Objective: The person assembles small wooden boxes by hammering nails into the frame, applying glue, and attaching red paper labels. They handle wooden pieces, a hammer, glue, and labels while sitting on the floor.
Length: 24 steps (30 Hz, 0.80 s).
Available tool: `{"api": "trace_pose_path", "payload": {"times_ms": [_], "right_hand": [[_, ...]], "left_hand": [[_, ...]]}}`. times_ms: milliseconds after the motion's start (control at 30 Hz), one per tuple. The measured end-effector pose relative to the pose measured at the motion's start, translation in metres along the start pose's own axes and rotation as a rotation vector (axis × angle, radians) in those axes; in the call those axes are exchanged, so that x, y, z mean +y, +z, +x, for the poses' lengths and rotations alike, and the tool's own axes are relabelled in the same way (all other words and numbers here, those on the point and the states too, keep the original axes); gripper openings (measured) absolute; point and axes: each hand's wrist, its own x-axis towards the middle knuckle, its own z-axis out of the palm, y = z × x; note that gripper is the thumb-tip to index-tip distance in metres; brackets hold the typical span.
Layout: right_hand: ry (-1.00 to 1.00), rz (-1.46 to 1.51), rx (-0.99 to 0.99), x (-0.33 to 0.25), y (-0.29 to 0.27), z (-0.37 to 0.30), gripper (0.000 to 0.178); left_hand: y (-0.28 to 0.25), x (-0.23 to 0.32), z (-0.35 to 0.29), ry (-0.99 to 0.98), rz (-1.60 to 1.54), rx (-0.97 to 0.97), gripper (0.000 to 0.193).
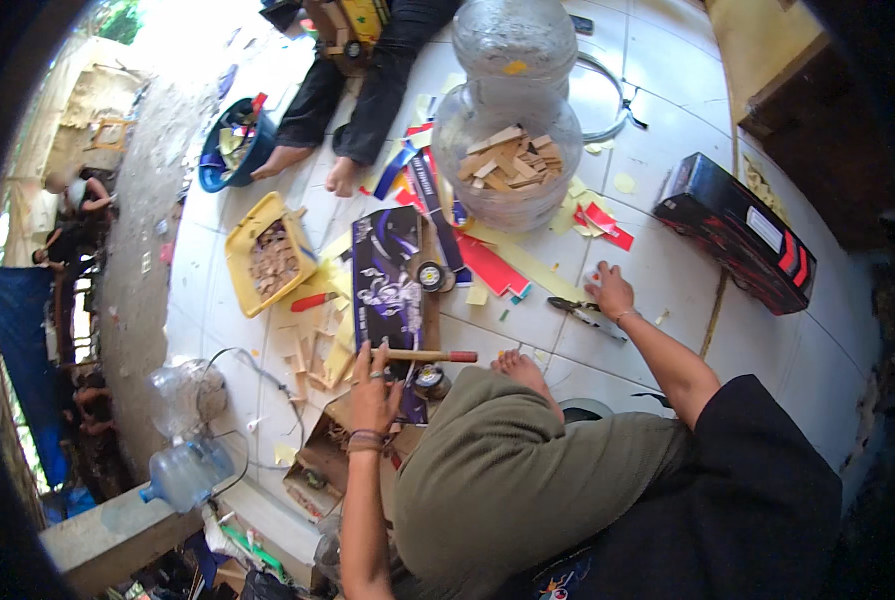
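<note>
Left hand [372, 392] at a red-ended wooden stick [427, 356], can't tell if gripping; right hand [613, 293], fingers apart, beside dark metal pliers [579, 308]. Two black wheels [430, 277] apparently already on the boxy purple-black printed piece [385, 265] by the left, tan wood blocks [273, 262] still loose in a yellow plastic basket [239, 255].

shows black with purple and pale grey figures on the printed board [382, 265], tan with a red end on the stick [422, 355]. runs plain yellow on the tub [239, 262], blue on the bucket [207, 165], black with red stripes on the long box [727, 232], olive on the trousers [527, 470], white with darker joint lines on the floor tiles [647, 130].
</note>
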Motion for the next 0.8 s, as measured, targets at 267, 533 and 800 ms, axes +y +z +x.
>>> {"api": "trace_pose_path", "payload": {"times_ms": [267,533,800], "right_hand": [[-0.046,0.167,0.047,0.012,-0.034,-0.006,0.043],[-0.026,0.238,-0.023,-0.015,-0.085,-0.029,0.031],[-0.062,0.565,-0.175,-0.124,-0.071,-0.058,0.025]], "left_hand": [[0.079,0.056,0.043,0.380,0.172,0.140,0.040],[0.231,0.160,0.100,0.562,-0.187,-0.243,0.037],[0.180,0.104,0.090,0.523,-0.220,0.052,0.020]]}}
